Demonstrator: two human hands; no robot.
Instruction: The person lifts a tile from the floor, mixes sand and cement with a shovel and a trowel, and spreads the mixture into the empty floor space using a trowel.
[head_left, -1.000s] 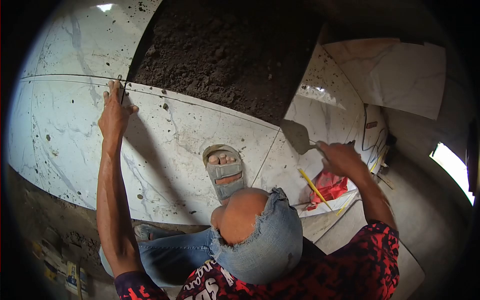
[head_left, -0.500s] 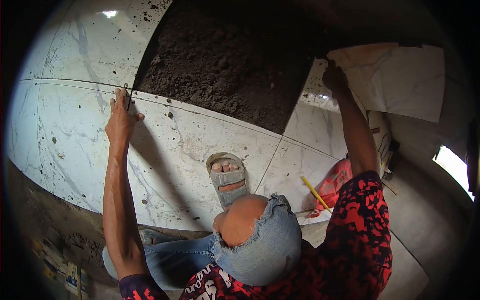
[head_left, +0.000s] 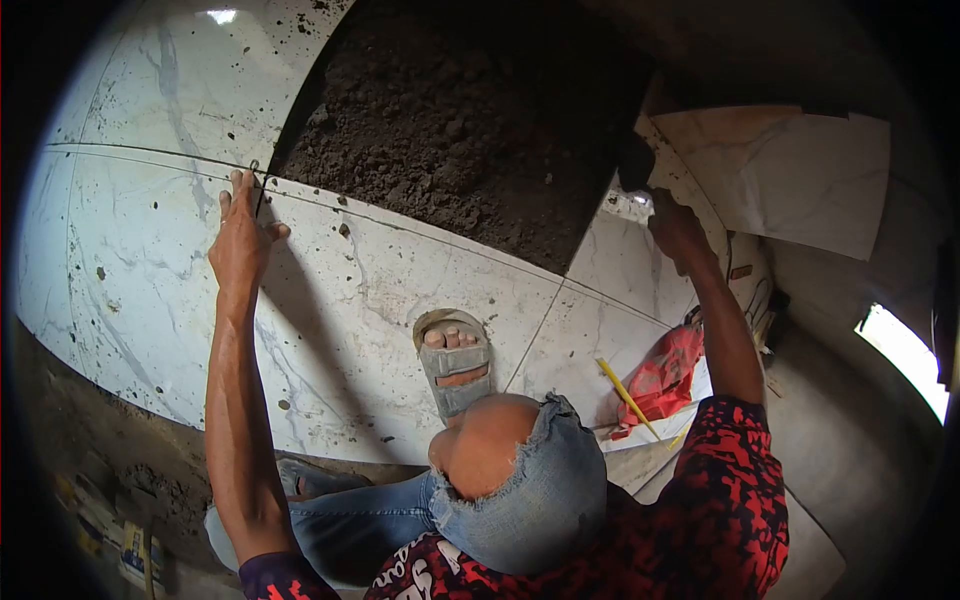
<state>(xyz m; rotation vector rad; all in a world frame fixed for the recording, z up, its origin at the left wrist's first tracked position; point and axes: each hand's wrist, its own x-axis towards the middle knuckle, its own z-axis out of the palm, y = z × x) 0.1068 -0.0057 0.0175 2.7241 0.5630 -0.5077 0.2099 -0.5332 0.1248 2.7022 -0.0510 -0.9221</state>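
Observation:
My left hand [head_left: 240,240] lies on a white marbled floor tile [head_left: 340,270] with its fingers spread. The fingertips are at the tile's far edge, beside a thin wire loop [head_left: 255,167] at the corner of the dirt bed. My right hand [head_left: 682,232] is closed around the handle of a dark trowel [head_left: 634,162]. The trowel's blade is in shadow over the tile at the right edge of the bed. Dark, crumbly dirt [head_left: 440,150] fills the square gap between the laid tiles.
Pieces of tile [head_left: 800,180] lean at the right. A red plastic bag [head_left: 665,375] and a yellow stick [head_left: 628,398] lie near my right arm. My sandaled foot [head_left: 456,365] stands on the tiles. Dirt crumbs dot the tiles, and a sack [head_left: 140,555] sits lower left.
My right hand has come back toward me with the trowel, from the far right corner of the dirt bed. My left hand stays in place on the tile.

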